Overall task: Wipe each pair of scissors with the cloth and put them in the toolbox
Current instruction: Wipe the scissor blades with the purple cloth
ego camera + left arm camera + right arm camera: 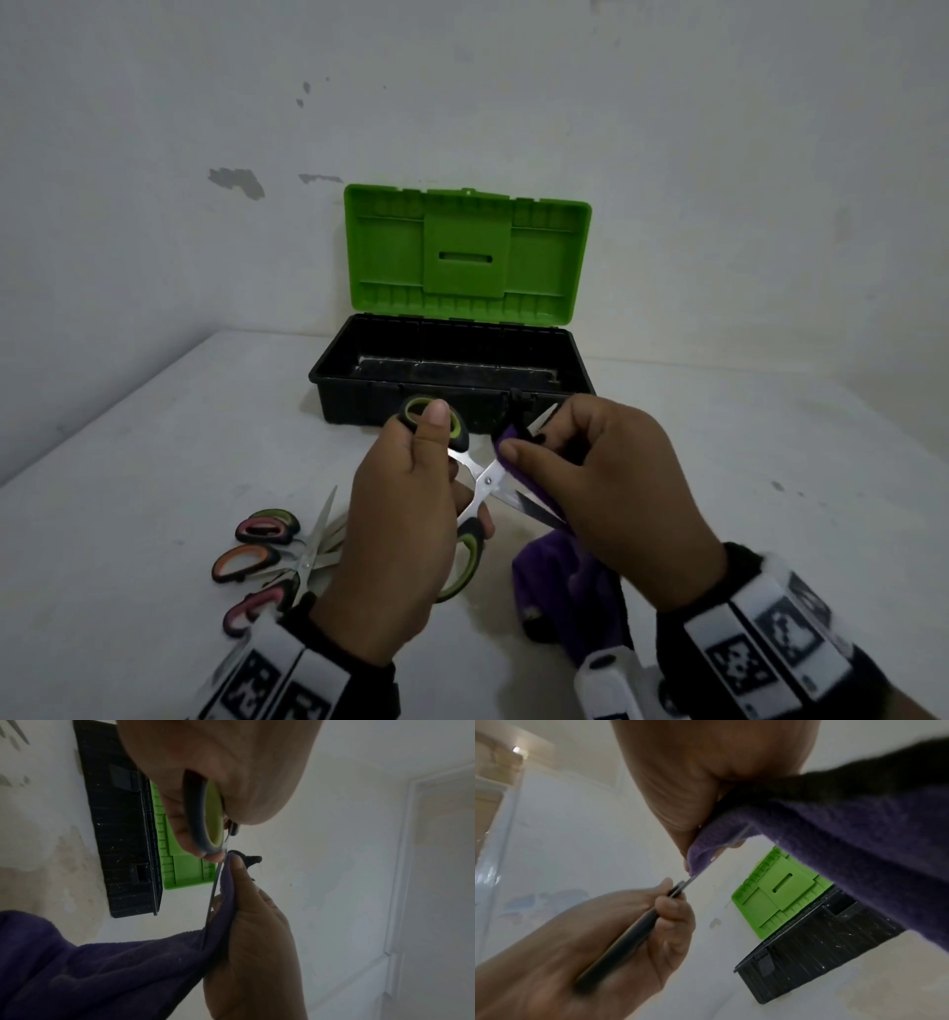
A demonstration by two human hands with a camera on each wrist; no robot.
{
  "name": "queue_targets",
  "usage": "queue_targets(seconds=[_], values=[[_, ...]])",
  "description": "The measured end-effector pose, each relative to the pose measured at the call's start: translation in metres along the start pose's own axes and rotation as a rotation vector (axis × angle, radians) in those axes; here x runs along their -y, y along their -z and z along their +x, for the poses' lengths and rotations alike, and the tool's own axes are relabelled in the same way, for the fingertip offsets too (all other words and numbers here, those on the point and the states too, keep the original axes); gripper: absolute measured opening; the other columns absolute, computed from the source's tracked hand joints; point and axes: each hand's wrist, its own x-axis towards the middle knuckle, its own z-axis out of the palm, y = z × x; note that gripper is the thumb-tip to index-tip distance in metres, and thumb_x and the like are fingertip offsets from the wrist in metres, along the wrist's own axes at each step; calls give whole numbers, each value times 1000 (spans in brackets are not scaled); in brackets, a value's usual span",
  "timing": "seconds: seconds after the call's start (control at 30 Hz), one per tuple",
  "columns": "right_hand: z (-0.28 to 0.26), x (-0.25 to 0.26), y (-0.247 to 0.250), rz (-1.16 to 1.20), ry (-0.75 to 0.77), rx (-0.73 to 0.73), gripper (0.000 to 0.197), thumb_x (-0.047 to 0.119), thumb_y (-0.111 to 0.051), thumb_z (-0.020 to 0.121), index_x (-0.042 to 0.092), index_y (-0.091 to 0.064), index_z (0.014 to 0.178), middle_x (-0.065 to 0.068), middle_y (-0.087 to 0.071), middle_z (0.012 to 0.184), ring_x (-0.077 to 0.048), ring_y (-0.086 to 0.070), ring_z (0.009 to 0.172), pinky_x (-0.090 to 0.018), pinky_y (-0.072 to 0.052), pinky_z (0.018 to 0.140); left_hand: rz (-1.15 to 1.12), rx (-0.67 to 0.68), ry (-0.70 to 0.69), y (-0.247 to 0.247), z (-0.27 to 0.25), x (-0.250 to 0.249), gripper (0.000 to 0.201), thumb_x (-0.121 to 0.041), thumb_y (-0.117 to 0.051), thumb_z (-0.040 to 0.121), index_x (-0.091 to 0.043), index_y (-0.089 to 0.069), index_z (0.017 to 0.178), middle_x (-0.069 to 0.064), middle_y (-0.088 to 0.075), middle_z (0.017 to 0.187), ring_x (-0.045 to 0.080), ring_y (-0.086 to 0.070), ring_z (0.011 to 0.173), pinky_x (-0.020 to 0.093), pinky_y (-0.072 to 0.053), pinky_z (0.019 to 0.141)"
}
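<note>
My left hand [411,493] grips the black-and-green handles of a pair of scissors [485,480], blades spread apart, in front of the toolbox. My right hand [590,473] pinches the purple cloth [570,580] folded around one blade; the cloth's loose end hangs down to the table. From the left wrist, the green handle [213,815] sits inside my fingers and the thin blade [213,898] runs into the cloth [102,963]. The right wrist view shows the cloth [834,841] wrapped over the blade. The black toolbox [359,406] stands with its green lid [467,254] raised, its inside dark.
Several more scissors [277,560] with pink, orange and green handles lie in a heap on the white table [154,462] at my lower left. The toolbox stands against a white wall [462,77] at the table's far edge.
</note>
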Motion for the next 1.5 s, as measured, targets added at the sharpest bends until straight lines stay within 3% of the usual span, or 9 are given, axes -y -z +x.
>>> queue_targets(seconds=[0.07,0.27,0.4,0.5,0.7,0.9,1.23,1.33,1.5], values=[[-6,4,-3,20,15,45,31,34,-81,75,23,-56,60,10,-56,54,-1,-55,59,-8,-42,52,-14,0,3,0,1,1,40,-48,-38,99,-13,-53,86,0,-40,51,19,-52,41,47,-52,52],[8,-4,1,45,-42,-89,34,36,-82,72,17,-58,58,5,-59,53,-7,-55,54,-13,-42,49,-51,12,-16,1,8,2,38,-47,-38,99,-17,-50,81,1,-39,49,29,-55,44,37,-47,50],[3,0,-2,89,-40,-44,34,36,-83,72,18,-58,58,6,-59,53,-8,-53,50,-14,-41,47,-94,28,-22,3,8,2,37,-45,-40,99,-16,-51,80,12,-38,56,35,-50,48,29,-46,43],[12,-7,2,89,-78,-131,35,38,-83,71,18,-58,58,5,-59,52,-6,-52,48,-14,-41,47,-100,43,-12,4,7,3,37,-45,-39,99,-17,-51,79,11,-39,54,32,-52,45,31,-48,43],[4,-1,-1,108,-71,-58,33,39,-81,73,18,-58,60,3,-60,53,-6,-52,48,-15,-42,46,-138,34,-49,5,4,4,36,-42,-39,99,-13,-51,82,13,-40,54,33,-49,45,25,-45,40],[5,-2,0,105,-58,-90,35,39,-81,73,17,-57,60,2,-59,52,-6,-51,47,-14,-41,46,-109,45,-63,8,3,4,38,-44,-38,98,-11,-52,86,39,-43,62,30,-52,41,27,-45,41],[26,-25,14,115,-138,-201,38,38,-82,74,18,-56,55,4,-57,48,-4,-46,42,-19,-39,45,-72,55,-61,8,1,4,38,-44,-38,97,-12,-52,84,41,-44,65,29,-54,41,24,-45,42],[33,-33,22,124,-185,-266,39,38,-81,75,18,-56,54,0,-58,49,-10,-47,44,-28,-40,49,-27,21,-88,10,2,4,37,-46,-38,97,-15,-54,83,37,-48,63,30,-56,42,24,-44,42],[22,-10,25,92,-101,-198,36,41,-81,74,17,-59,60,0,-61,52,-7,-48,44,-23,-41,46,148,-48,-208,9,5,4,35,-48,-39,93,-18,-54,82,5,-53,50,22,-61,43,18,-43,40]])
